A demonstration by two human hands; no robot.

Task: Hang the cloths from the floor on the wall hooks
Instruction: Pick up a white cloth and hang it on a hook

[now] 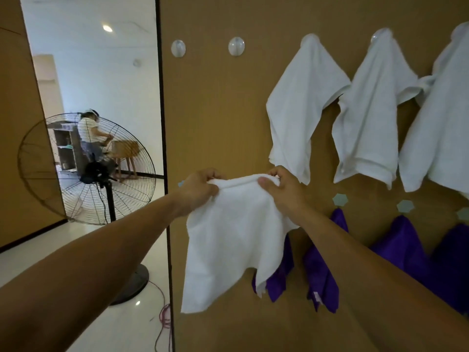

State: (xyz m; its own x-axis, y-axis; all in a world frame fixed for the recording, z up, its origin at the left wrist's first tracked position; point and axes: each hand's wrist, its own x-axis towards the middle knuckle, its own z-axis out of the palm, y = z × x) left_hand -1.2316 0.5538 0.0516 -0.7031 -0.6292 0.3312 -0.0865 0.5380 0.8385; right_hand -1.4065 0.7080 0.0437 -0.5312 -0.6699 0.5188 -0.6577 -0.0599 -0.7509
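Head view: left hand (200, 188) and right hand (281, 189) pinch white cloth (228, 240).

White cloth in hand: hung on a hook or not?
Not hung: left hand and right hand grip the white cloth at its top, below two bare hooks.

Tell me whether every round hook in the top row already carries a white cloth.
No: the leftmost round hook and the next round hook hold nothing.
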